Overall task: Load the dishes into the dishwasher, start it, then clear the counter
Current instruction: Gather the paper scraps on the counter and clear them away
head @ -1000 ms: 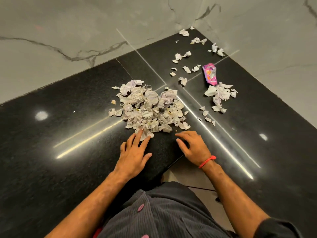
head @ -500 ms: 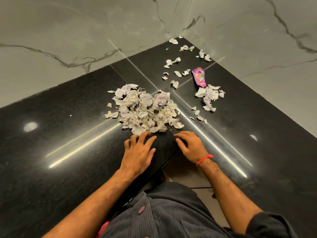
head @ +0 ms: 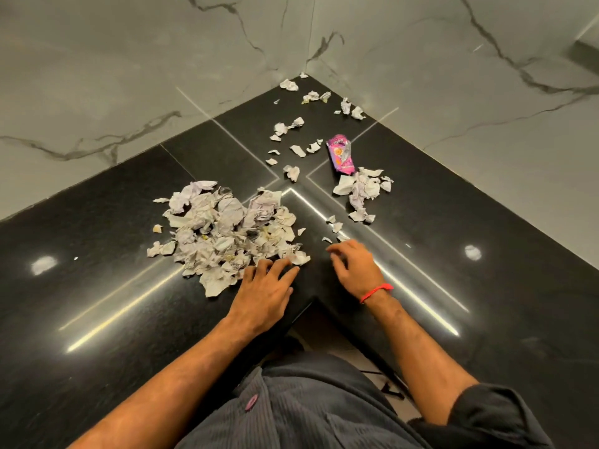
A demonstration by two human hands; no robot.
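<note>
Your left hand (head: 264,294) lies flat on the counter (head: 97,254), fingers spread and touching the near edge of the paper pile (head: 227,234) at 11 o'clock, gripping nothing. Your right hand (head: 355,270) rests loosely curled, empty. A pink wrapper (head: 340,155) lies at 1 o'clock among scraps (head: 363,192).

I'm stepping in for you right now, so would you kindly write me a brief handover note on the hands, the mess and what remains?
Left hand: fingers spread on the near edge of the big paper pile, gripping nothing.
Right hand: loosely curled on the black counter, empty, by a few stray scraps.
Elsewhere: small paper heap, pink wrapper behind it, loose bits toward the corner.
Done: most paper gathered.
Left: collect the rest, remove everything. No dishwasher in view.
</note>
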